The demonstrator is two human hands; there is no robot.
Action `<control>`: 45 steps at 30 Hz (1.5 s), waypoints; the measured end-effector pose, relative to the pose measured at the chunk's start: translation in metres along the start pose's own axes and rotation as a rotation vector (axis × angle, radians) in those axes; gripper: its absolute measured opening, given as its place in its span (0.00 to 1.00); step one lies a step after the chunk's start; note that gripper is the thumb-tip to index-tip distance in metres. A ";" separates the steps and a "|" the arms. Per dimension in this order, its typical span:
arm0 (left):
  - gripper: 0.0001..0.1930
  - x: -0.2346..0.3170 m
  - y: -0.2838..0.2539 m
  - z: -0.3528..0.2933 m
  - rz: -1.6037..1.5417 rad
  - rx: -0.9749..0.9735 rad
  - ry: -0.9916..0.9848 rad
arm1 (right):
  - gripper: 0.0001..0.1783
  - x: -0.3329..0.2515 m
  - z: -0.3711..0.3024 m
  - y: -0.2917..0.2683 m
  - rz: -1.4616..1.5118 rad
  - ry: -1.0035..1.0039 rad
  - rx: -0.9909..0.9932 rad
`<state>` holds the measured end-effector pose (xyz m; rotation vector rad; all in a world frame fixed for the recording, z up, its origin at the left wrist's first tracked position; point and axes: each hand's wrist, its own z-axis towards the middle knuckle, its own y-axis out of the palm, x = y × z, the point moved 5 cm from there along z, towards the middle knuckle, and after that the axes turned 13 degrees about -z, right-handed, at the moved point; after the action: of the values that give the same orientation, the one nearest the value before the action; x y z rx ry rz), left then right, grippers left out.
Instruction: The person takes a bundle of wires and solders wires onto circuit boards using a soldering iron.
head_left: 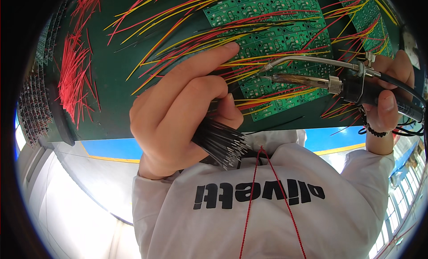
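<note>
The left hand (pixel 178 112) is clenching a bundle of black wires (pixel 220 143), forefinger stretching right onto the green circuit board panel (pixel 272 40) on the desk (pixel 111 67). The right hand (pixel 388 98) is gripping the soldering iron (pixel 312 83), its long axis lying left-right, tip pointing left, just beside that forefinger.

From my feed: dark green work surface (pixel 111 94) fills the 12 o'clock half. Blue floor strip with a yellow line (pixel 111 153) runs below its edge, 8 to 3 o'clock. Pale grey floor (pixel 67 205) at 7 o'clock, washed out by bright light. Windows (pixel 394 210) at 4 o'clock, daylight coming in. Dark rack (pixel 33 107) at 9 o'clock, details too blurred.
</note>
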<state>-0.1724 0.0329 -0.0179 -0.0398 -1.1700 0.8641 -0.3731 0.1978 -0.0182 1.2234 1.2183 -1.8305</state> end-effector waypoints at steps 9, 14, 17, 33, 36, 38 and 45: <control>0.06 0.001 0.000 0.001 0.036 -0.022 -0.031 | 0.19 0.001 0.000 0.003 0.022 0.029 0.006; 0.06 0.000 -0.001 0.000 0.023 -0.021 -0.032 | 0.19 0.002 0.000 0.000 0.048 0.026 0.002; 0.06 0.001 -0.001 0.001 0.033 -0.028 -0.031 | 0.19 0.000 0.001 -0.001 -0.007 0.035 -0.001; 0.06 0.002 -0.001 0.001 0.037 -0.046 -0.017 | 0.19 0.004 -0.007 -0.013 0.051 0.071 0.030; 0.06 0.002 -0.001 0.001 0.043 -0.050 -0.027 | 0.20 -0.005 0.005 0.001 -0.011 0.024 0.061; 0.06 0.001 0.000 0.001 0.041 -0.058 -0.018 | 0.19 -0.011 0.009 0.007 -0.069 -0.034 0.075; 0.05 0.002 -0.003 0.002 -0.009 -0.034 -0.040 | 0.19 -0.006 0.002 -0.004 -0.062 -0.011 0.069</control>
<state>-0.1723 0.0316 -0.0143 -0.0447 -1.2215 0.8404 -0.3749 0.1978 -0.0106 1.2237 1.2092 -1.9363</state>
